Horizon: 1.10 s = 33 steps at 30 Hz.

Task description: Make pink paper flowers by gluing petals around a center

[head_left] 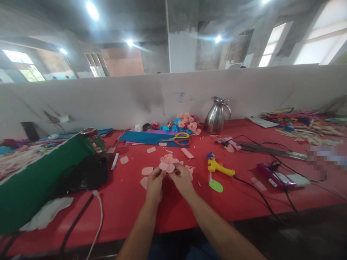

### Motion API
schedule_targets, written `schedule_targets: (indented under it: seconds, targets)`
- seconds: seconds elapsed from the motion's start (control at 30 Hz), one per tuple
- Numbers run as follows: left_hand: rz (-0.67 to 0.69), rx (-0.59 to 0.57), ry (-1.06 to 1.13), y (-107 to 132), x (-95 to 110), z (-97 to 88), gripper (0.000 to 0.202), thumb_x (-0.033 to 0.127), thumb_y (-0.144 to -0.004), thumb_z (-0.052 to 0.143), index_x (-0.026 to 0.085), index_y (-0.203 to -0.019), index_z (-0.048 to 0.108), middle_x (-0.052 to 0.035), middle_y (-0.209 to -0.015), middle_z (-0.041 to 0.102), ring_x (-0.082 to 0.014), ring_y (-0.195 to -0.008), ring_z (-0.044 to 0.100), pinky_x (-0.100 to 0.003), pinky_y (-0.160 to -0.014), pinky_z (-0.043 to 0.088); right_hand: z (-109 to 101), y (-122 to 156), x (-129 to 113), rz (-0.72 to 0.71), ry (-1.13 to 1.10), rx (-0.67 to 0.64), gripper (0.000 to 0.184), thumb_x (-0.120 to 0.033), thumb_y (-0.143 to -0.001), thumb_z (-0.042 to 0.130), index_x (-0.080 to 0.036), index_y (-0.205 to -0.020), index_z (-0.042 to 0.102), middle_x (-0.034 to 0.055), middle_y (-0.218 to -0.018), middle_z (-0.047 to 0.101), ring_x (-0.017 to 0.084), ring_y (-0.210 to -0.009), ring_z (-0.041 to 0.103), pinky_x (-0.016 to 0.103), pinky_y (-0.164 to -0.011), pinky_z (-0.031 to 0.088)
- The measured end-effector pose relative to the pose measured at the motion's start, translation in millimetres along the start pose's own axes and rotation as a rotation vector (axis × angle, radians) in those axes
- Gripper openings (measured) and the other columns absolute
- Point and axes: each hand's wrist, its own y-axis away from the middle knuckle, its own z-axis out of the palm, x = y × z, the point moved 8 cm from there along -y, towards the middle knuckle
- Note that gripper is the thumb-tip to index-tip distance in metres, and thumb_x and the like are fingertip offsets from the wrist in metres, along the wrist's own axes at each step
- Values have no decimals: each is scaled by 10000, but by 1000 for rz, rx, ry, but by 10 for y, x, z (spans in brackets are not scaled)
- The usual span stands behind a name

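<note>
On the red desk [130,202], at its middle: both hands meet around a pink paper flower [168,163].
Left hand [155,184]: raised a little off the desk, fingers curled, fingertips pinching the lower left edge of the flower.
Right hand [183,180]: fingers bent inward, thumb and forefinger pinching the flower's base from the right; the two hands nearly touch.
Pink paper flower: held above the desk surface between the two hands, petals facing up and away, slightly blurred.
Loose petals [148,170]: pale pink cut pieces lie scattered on the desk around the hands, some to the left, some beyond the flower.
Glue gun [220,168]: yellow, lying on its side just right of the hands, its black cord running off toward the right edge.
Green leaf shape [216,185]: flat on the desk, just below the glue gun.
Scissors [177,138]: yellow and red handles, resting on a blue sheet [143,138] farther back.
Finished flowers [187,122]: a heap of pink, blue and red ones against the white partition [108,101].
Steel jug [215,116]: upright, right of the heap, near the partition.
Purple device [272,175]: lying well to the right, with cables.
Green roll [40,173]: large, at the left, beside a dark bag [86,173].
</note>
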Motion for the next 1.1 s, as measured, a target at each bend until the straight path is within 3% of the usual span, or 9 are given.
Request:
schedule_targets:
  seconds: [0.13,0.3,0.43,0.53,0.6,0.7,0.9,1.0,1.1]
  targets:
    - [-15,20,21,-17,-17,-37,276,234,-609,740,169,-876,717,-61,-860,719,-191,-841,636,-286,-769,467,4,41,-43,18,20,4,76,-200,-677,548,-212,-701,620,-1,-679,615,149,-588,526,246,-520,385]
    - [3,81,83,-52,10,-74,248,216,-575,753,175,-815,706,-37,-817,710,-148,-753,627,-249,-715,463,102,69,75,201,-289,-68,149,-181,-616,473,-209,-666,610,-39,-533,576,121,-470,484,238,-489,389]
    - [-45,173,164,-51,-13,-130,231,182,-513,771,170,-729,688,2,-677,676,-96,-599,581,-202,-585,442,200,88,142,373,-583,-147,145,-237,-632,532,-175,-700,643,8,-617,652,131,-536,559,243,-541,431]
    - [-93,119,212,-52,-46,-90,198,191,-524,764,169,-695,667,15,-610,639,-83,-519,536,-200,-508,413,274,138,174,507,-710,-211,177,-286,-666,588,-157,-770,649,34,-630,670,135,-566,591,225,-535,421]
    - [-100,79,244,-61,-62,-76,174,186,-537,759,169,-670,648,21,-582,615,-85,-513,528,-206,-502,410,287,146,141,495,-739,-240,162,-273,-657,625,-155,-765,647,31,-631,667,126,-568,585,217,-539,414]
    - [-110,163,299,-77,-105,-174,207,138,-517,764,175,-672,632,24,-630,629,-85,-570,554,-209,-561,433,237,116,90,413,-751,-214,113,-269,-666,625,-164,-708,638,6,-596,623,110,-543,544,215,-519,393]
    - [-187,281,418,-70,-165,-276,205,101,-540,744,175,-642,582,46,-597,600,-66,-529,526,-211,-564,429,-97,-28,131,266,-762,102,117,-290,-681,598,-180,-644,587,-77,-405,380,63,-366,264,207,-384,204]
    - [-200,255,473,-74,-150,-268,188,106,-578,728,181,-646,569,49,-587,582,-76,-545,534,-230,-589,448,-172,-73,178,267,-782,162,135,-318,-696,569,-192,-650,556,-84,-401,346,72,-363,239,216,-381,181]
    - [-174,221,499,-91,-119,-268,175,119,-613,713,185,-663,558,48,-595,567,-82,-557,534,-244,-602,459,-268,-91,173,212,-552,191,141,-327,-728,531,-197,-687,565,-62,-456,417,96,-411,348,228,-425,259]
